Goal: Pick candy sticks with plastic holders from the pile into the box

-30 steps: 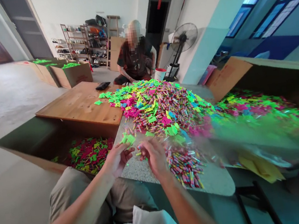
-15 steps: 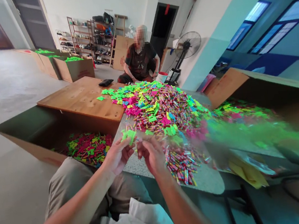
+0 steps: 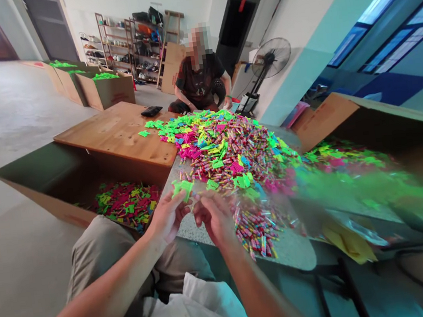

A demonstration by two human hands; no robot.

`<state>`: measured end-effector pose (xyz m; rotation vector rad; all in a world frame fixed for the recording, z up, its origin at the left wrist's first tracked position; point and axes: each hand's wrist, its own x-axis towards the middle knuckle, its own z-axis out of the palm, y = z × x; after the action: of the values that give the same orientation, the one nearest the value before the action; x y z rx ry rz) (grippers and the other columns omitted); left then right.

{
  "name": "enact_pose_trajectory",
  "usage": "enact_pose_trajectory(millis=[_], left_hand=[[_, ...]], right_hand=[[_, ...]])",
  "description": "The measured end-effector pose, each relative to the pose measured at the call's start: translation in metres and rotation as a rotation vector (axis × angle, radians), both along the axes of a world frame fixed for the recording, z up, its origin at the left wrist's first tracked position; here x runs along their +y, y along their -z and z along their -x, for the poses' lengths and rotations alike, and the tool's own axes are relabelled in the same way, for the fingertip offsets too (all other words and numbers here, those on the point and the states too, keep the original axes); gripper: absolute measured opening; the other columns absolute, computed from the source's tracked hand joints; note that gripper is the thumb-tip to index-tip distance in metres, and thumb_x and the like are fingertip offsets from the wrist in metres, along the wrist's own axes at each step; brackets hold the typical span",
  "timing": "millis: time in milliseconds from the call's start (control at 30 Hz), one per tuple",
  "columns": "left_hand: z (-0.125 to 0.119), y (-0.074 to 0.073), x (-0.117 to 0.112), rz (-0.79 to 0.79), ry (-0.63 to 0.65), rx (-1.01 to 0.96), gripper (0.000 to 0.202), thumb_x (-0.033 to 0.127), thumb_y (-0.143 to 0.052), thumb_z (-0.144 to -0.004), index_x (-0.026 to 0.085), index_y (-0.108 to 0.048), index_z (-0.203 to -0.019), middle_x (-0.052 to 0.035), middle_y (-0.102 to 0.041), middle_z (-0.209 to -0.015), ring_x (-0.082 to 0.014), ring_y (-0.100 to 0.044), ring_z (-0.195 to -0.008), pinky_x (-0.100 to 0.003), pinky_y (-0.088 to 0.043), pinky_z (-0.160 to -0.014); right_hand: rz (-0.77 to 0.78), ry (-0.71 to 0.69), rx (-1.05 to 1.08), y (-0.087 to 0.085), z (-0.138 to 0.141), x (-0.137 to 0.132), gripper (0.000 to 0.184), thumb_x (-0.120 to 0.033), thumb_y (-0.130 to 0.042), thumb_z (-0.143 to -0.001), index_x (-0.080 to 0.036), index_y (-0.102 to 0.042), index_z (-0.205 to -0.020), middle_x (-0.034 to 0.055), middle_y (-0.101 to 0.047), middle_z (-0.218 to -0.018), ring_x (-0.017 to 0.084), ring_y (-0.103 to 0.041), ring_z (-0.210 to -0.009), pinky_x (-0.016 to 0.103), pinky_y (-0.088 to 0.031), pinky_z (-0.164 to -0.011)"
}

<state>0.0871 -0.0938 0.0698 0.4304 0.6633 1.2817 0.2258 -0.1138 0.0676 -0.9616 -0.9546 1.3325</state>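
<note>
Fingers of the left hand (image 3: pixel 168 219) pinch a green piece (image 3: pixel 183 188) over the near left corner of the table (image 3: pixel 299 250); the right hand (image 3: pixel 218 220) curls beside it, grip unclear.

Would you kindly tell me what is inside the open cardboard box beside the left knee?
The cardboard box holds loose pink, green and yellow pieces; whatever lies beneath the top layer is covered.

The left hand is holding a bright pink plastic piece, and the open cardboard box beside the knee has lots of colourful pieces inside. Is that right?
Not quite: the head view shows that the plastic piece in the left hand is bright green, not pink. The open cardboard box beside the knee does have lots of colourful pieces inside.
</note>
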Motion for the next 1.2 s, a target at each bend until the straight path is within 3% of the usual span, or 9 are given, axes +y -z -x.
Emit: enact_pose_trajectory(millis=[200,400,567,733,933,1200], left_hand=[[-0.001,-0.004,-0.003,-0.003,-0.046,0.027,0.033,0.027,-0.090,-0.071,0.015,-0.073,-0.097,-0.0015,-0.073,-0.080,-0.0101,-0.067,-0.064,-0.017,-0.052,-0.054],[0.003,0.001,-0.001,0.038,0.075,-0.093,0.026,0.022,-0.088,-0.073,0.013,-0.071,-0.091,-0.0021,-0.073,-0.078,-0.0108,-0.067,-0.063,-0.020,-0.056,-0.058],[0.004,0.007,0.000,0.078,0.057,-0.069,0.023,0.020,-0.088,-0.072,0.013,-0.071,-0.086,-0.0026,-0.072,-0.075,-0.0122,-0.069,-0.062,-0.020,-0.057,-0.058],[0.003,0.006,-0.001,0.044,0.033,-0.024,0.027,0.021,-0.090,-0.071,0.013,-0.072,-0.089,-0.0013,-0.072,-0.076,-0.0108,-0.069,-0.064,-0.018,-0.057,-0.057],[0.004,0.003,-0.001,0.016,-0.048,0.076,0.036,0.028,-0.091,-0.070,0.013,-0.074,-0.096,-0.0032,-0.075,-0.085,-0.0100,-0.069,-0.066,-0.017,-0.054,-0.057],[0.000,0.001,-0.006,-0.062,-0.140,0.190,0.038,0.033,-0.090,-0.071,0.018,-0.071,-0.100,-0.0018,-0.075,-0.090,-0.0117,-0.069,-0.071,-0.019,-0.055,-0.062]], right_hand=[[-0.032,-0.014,-0.025,0.008,0.000,-0.001,0.028,-0.046,-0.069,-0.090,-0.022,-0.060,-0.100,-0.0011,-0.066,-0.068,0.012,-0.057,-0.050,0.024,-0.047,-0.048],[0.123,-0.112,0.163,0.001,-0.006,0.003,0.027,-0.042,-0.075,-0.085,-0.020,-0.060,-0.088,-0.0032,-0.063,-0.066,0.008,-0.049,-0.042,0.019,-0.038,-0.038],[0.201,-0.160,0.201,0.000,-0.013,0.003,0.029,-0.042,-0.079,-0.082,-0.020,-0.060,-0.089,-0.0045,-0.062,-0.065,0.006,-0.045,-0.040,0.018,-0.036,-0.036],[0.125,-0.170,0.073,0.003,-0.015,0.003,0.028,-0.044,-0.074,-0.086,-0.020,-0.062,-0.095,-0.0030,-0.064,-0.067,0.010,-0.052,-0.044,0.021,-0.043,-0.039],[0.007,-0.137,-0.231,0.002,-0.010,0.006,0.033,-0.050,-0.067,-0.093,-0.020,-0.065,-0.106,-0.0022,-0.065,-0.066,0.011,-0.056,-0.049,0.022,-0.048,-0.047],[-0.070,-0.076,-0.317,0.003,-0.005,0.002,0.031,-0.050,-0.061,-0.097,-0.021,-0.065,-0.108,-0.0016,-0.064,-0.067,0.012,-0.056,-0.053,0.024,-0.048,-0.053]])
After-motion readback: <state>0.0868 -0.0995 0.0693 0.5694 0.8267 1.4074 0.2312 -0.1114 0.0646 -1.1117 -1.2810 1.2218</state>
